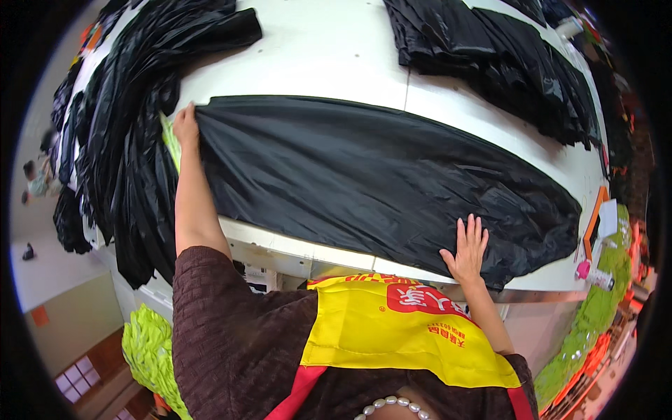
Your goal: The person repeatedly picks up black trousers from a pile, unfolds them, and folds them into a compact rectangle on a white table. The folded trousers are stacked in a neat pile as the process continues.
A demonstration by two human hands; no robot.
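Note:
A long, shiny black garment (350, 168) lies spread across the white table in front of me. It looks like trousers laid lengthwise, smooth on the left and gathered and wrinkled at its right end. My left hand (187, 127) is closed on the garment's upper left corner. Near the right end, my right hand (467, 250) rests flat on the cloth, fingers stretched out and slightly apart. A strip of lime-green cloth (170, 142) shows beside my left wrist, partly hidden by the arm.
Black garments (133, 119) are heaped at the left, hanging over the table edge. Another black pile (490, 70) lies at the far right of the white table (315, 49). A small bottle (595, 276) stands near the right edge. Lime-green cloth (150, 350) sits below on the left.

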